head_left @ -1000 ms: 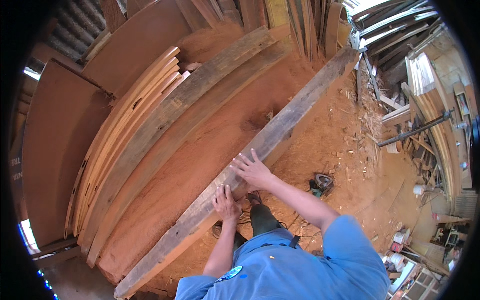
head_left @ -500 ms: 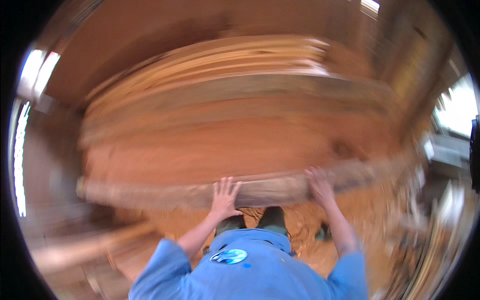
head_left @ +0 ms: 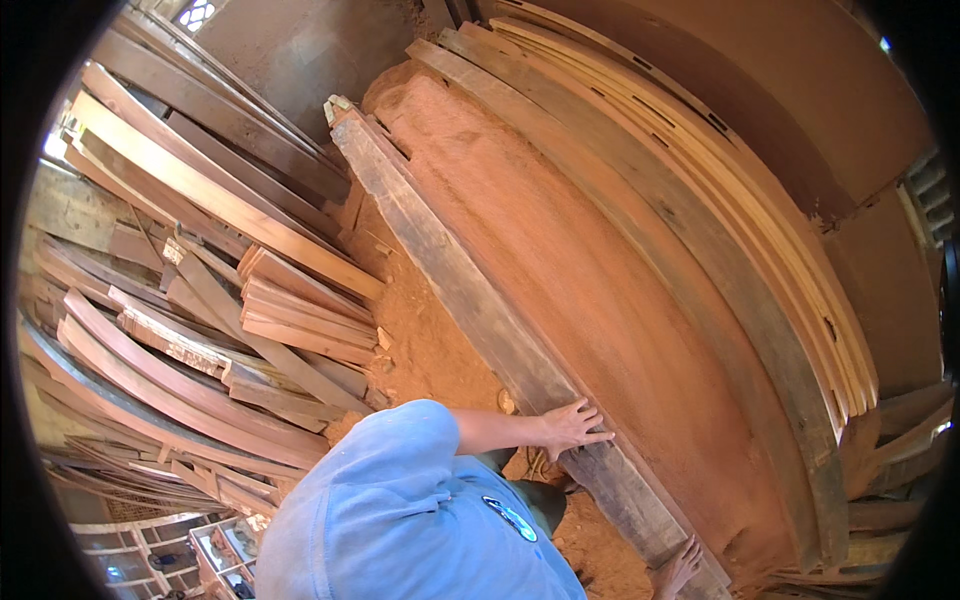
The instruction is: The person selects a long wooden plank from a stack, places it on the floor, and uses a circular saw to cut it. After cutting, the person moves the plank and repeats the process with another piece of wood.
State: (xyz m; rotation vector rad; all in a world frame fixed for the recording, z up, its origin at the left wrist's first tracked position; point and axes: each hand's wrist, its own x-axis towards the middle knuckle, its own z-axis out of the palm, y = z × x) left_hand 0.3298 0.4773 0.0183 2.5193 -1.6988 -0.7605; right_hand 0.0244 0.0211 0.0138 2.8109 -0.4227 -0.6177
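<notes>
A long, weathered plank (head_left: 480,310) runs slantwise from the upper left to the lower right in front of me. My left hand (head_left: 574,428) lies across its top edge, palm down, with the fingers spread. Further along the same plank, near the lower edge of the view, my right hand (head_left: 682,568) rests on it with fingers stretched out. Only part of the right hand and its wrist shows. Beyond the plank spreads a broad bed of reddish-brown sawdust (head_left: 560,240).
Another grey-brown board (head_left: 690,250) borders the sawdust on the far side, beside stacked pale slotted boards (head_left: 740,200). Many loose timbers (head_left: 220,190) lean and lie at the left. Short boards (head_left: 305,310) are piled on the sawdust-covered floor (head_left: 430,330). A wall (head_left: 310,50) stands behind.
My view has turned left and sharpened, so the plank now runs diagonally and the timber stacks show. Both hands stay on the plank; the right now sits near the lower edge.
</notes>
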